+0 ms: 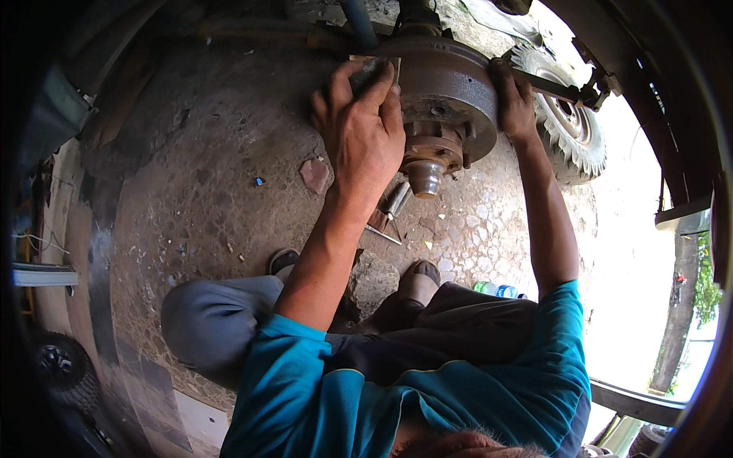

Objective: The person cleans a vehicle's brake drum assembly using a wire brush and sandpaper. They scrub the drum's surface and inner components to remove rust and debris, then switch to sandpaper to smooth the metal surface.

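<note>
Pinched in the left hand [362, 122], a thin flat piece [396, 69] sits at the left edge of the brake drum [452, 80]; the right hand [515, 103] lies on its right edge, closure unclear. Should the drum turn, the piece could slip, scraping knuckles.

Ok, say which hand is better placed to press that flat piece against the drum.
Likely the left hand: it holds the flat piece at the left side of the drum. The right hand is at the drum's opposite side, away from the piece.
</note>
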Tool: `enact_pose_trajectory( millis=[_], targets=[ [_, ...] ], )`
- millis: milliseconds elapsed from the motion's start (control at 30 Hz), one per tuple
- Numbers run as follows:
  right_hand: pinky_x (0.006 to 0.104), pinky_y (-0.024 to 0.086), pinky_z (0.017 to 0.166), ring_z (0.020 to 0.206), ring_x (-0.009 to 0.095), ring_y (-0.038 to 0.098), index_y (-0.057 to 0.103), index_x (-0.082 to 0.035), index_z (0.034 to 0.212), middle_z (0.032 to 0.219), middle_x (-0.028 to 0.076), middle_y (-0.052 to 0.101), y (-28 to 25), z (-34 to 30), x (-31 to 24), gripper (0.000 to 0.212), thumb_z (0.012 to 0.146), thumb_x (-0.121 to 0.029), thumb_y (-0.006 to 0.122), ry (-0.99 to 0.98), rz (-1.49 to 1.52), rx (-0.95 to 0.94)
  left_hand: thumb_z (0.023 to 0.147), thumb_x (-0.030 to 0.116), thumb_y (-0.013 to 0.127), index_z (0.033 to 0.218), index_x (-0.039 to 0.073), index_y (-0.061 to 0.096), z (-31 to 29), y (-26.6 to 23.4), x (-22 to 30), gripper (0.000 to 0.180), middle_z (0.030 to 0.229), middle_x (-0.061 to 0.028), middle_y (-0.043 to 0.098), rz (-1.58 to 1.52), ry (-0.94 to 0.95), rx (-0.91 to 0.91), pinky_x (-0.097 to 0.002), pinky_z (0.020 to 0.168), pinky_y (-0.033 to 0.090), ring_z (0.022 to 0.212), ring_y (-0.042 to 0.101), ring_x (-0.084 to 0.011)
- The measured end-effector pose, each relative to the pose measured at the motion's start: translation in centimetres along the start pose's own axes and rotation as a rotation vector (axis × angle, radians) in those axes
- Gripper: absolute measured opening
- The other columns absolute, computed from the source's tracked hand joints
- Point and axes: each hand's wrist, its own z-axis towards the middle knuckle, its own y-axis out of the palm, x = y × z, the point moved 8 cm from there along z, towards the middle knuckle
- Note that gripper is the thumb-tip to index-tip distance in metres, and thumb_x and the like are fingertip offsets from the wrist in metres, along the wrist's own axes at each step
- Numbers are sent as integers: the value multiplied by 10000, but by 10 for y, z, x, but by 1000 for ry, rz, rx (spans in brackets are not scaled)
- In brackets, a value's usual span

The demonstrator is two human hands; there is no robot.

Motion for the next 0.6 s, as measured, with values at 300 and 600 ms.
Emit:
enact_pose_trajectory(
  millis=[300, 600],
  targets=[
    [351, 479, 918, 1010, 285, 660, 640, 2, 1185, 1088, 187, 694, -5, -5, 0, 356, 1001, -243, 459, -120, -140, 20, 885, 165, 677, 1136, 137, 742, -6, 6, 18, 261, 1236, -78, 575, -39, 15, -31, -462, 979, 374, 1129, 493, -310],
    [349, 481, 917, 965, 338, 656, 631, 1, 1183, 1087, 220, 678, -1, -3, 0, 305, 997, -185, 477, -76, -56, -4, 856, 134, 694, 1140, 151, 741, -14, 13, 37, 288, 1283, -76, 540, -67, 44, -67, -453, 996, 352, 1171, 451, -321]
  ],
)
